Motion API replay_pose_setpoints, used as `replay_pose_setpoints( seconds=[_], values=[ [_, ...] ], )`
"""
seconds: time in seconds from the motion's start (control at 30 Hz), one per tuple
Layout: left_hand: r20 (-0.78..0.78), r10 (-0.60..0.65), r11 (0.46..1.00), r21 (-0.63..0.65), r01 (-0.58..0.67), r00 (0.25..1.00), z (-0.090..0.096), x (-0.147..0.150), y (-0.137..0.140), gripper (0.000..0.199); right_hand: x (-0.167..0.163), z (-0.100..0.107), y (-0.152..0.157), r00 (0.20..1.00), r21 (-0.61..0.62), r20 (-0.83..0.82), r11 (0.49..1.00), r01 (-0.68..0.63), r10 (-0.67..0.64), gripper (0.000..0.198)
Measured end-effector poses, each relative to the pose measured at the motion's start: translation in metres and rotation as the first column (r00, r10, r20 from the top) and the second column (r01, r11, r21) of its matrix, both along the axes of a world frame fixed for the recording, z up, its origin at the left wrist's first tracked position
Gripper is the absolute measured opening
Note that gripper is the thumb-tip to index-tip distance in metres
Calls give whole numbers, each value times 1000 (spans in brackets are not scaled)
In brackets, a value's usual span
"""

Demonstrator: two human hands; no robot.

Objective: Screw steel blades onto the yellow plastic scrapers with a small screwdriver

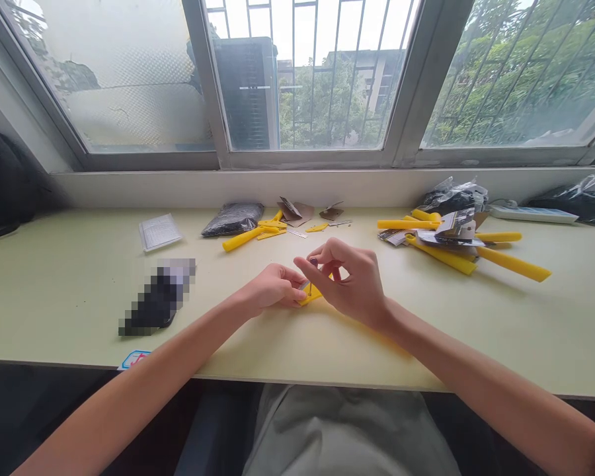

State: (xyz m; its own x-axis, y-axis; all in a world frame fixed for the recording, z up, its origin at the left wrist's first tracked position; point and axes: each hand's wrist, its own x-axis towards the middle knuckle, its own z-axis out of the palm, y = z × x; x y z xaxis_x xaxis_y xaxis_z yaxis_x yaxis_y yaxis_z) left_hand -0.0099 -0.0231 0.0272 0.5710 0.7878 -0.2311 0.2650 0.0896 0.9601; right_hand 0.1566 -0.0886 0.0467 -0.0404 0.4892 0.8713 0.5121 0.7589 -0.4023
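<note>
Yellow and held on or just over the surface [258, 350], the tool [317, 291] is clamped at its head by the grip of the left hand [275, 289]; a dark-topped driver [313, 262] is pinched upright in the grip of the right hand [354, 281], tip down at that head; screwing, in or out, seems under way; steady, straight pressure is apparently called for next.

Left grip [274, 288] beside pinched right grip [356, 280]
</note>
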Motion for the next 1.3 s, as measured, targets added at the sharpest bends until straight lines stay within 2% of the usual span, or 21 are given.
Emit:
replay_pose_setpoints(
  seconds=[0.1, 0.3, 0.43, 0.6, 0.77, 0.87, 0.93, 1.03, 1.13, 1.23, 1.3],
  values=[
    [-41, -28, 999, -26, 27, 999, 1, 0, 0, 21, 2, 0, 0, 997, 3, -10, 998, 71, -70, 35],
    [-49, -31, 1000, 3, 31, 998, -2, -2, 1, 16, -1, -6, 0, 991, 181, 14, 974, 132, -137, 40],
    [-49, -25, 1000, 2, 25, 998, -4, -2, 3, 15, -4, -7, -1, 979, 250, 45, 951, 181, -198, 39],
    [-51, -14, 1000, -9, 14, 999, -1, -1, 1, 16, -3, -6, 1, 975, 312, 34, 929, 199, -220, 42],
    [-30, -25, 999, -41, 24, 999, -1, -1, 1, 26, 5, -7, 7, 972, 368, 21, 905, 212, -236, 47],
    [-22, -18, 999, -28, 17, 1000, -2, -2, 1, 25, 8, -12, 7, 991, 309, 43, 945, 106, -125, 42],
    [-14, -19, 1000, -7, 19, 1000, -2, -2, 1, 22, 7, -16, 5, 997, 219, 80, 976, 1, -19, 38],
    [-9, -19, 1000, -2, 19, 1000, 1, -1, -1, 19, 6, -17, 1, 988, 63, 115, 992, -112, 104, 28],
    [21, 16, 1000, -4, -16, 1000, 4, 0, -2, 20, 10, -14, 3, 973, -93, 66, 972, -214, 220, 12],
    [58, 52, 999, -13, -51, 997, 5, 3, -1, 28, 20, -9, 9, 943, -231, -23, 916, -329, 333, 18],
    [76, 86, 996, -24, -84, 993, 2, 6, 1, 31, 27, -7, 13, 929, -299, -90, 880, -370, 360, 19]
  ],
)
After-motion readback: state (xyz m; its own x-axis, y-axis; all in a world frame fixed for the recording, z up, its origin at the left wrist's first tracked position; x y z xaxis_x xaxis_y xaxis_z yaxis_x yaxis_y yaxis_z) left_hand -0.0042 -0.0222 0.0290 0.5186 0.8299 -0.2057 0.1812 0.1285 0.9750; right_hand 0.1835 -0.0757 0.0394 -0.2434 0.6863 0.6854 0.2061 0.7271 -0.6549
